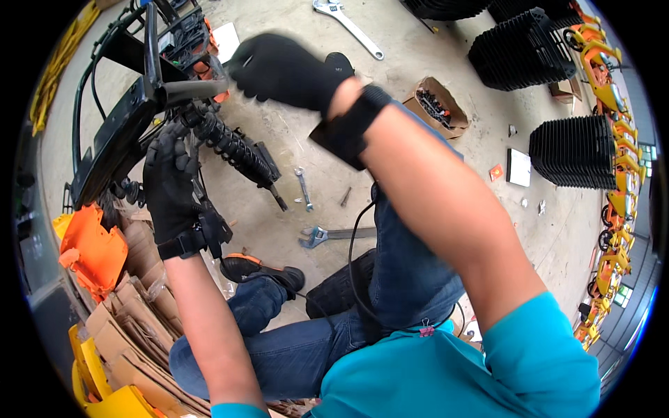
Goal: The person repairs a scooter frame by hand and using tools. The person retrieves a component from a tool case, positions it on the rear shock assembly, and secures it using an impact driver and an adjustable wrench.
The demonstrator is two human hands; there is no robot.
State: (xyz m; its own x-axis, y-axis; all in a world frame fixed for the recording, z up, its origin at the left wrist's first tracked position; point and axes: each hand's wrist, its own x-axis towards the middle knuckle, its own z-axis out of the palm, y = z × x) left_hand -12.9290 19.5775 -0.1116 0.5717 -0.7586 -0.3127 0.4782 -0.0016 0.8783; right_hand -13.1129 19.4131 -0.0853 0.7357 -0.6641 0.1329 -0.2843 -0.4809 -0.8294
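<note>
the left hand [171,182], in a black glove, is clenched around the lower end of a black coil spring shock [233,148] on a black metal frame [115,132]; the right hand [282,70], also gloved in black, pinches a grey metal piece [191,89] that sticks out of the frame just above the spring; the frame stands at the upper left, between the two hands and a little beyond them; an orange plastic cover [90,252] lies to the left of the left forearm, on top of flattened brown cardboard [136,327]; on the concrete floor [418,63] between the knees and the frame lie a small spanner [303,188] and an adjustable wrench [327,235], near each other but apart; a larger wrench [348,24] lies farther off at the top; an open cardboard box [437,106] of small parts sits to the right of the right forearm; stacks of black ribbed parts [573,150] stand well apart on the right.
</note>
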